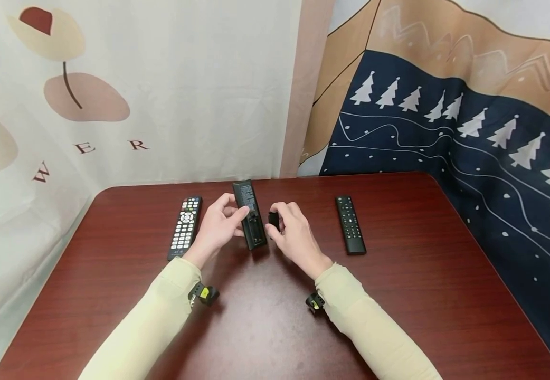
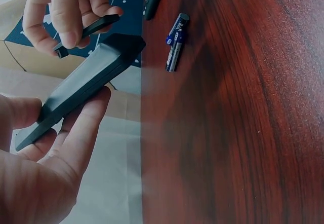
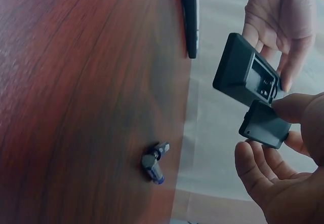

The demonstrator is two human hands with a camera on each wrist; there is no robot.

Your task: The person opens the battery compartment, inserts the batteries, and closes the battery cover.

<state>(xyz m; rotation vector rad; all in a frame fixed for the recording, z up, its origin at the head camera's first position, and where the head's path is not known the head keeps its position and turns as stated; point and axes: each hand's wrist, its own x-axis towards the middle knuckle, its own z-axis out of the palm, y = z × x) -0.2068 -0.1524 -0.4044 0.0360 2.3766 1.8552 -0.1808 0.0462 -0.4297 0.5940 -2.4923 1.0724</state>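
My left hand (image 1: 219, 224) grips a black remote control (image 1: 246, 198) by its sides, tilted above the table with its back toward me. Its battery compartment (image 3: 262, 79) is uncovered, and no batteries show in it. Close beside it, my right hand (image 1: 296, 232) pinches the small black battery cover (image 3: 266, 125) between thumb and fingers. In the right wrist view the cover's edge overlaps the remote's lower end. Two dark blue batteries (image 2: 175, 44) lie together on the table below the hands; in the head view they are hidden.
On the brown table (image 1: 265, 327), a black remote with white buttons (image 1: 186, 224) lies left of my hands. Another slim black remote (image 1: 350, 224) is to the right. Printed curtains (image 1: 199, 105) hang along the table's back and right edges.
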